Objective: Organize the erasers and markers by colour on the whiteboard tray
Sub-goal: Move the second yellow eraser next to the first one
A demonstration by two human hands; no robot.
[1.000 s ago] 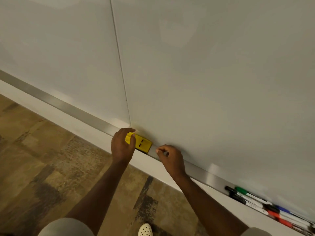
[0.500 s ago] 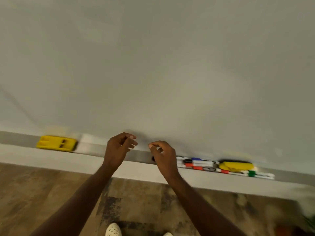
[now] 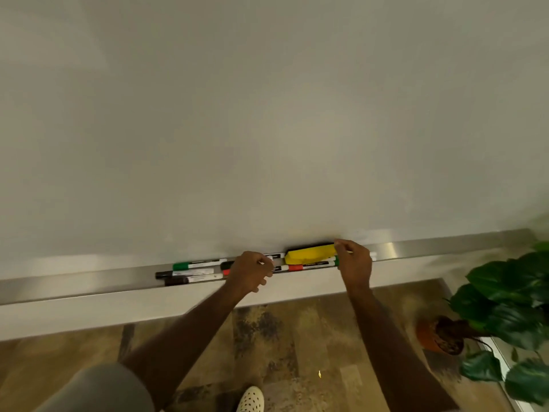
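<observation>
A: Hands now?
B: Right hand [image 3: 355,264] is at the right end of the yellow eraser [image 3: 310,253], fingertips pinched on its top corner. Half a second ago that hand hovered well left of the pile, touching nothing.
A: Left hand [image 3: 251,272]?
B: Curled loosely over the middle of the marker row, fingers bent. Can't tell if it's holding a marker, the hand hides them there.
A: Where's the stuff?
B: All on the metal tray [image 3: 89,282] under the whiteboard [image 3: 267,114]. Eraser lies on top of the markers. Green marker [image 3: 199,265] and two black markers [image 3: 185,274] lie left of the left hand, a red-capped marker [image 3: 309,266] below the eraser.
A: View change?
B: Yes, shifted right. The other yellow eraser from before is out of view; a potted plant [image 3: 505,307] shows at right now.
</observation>
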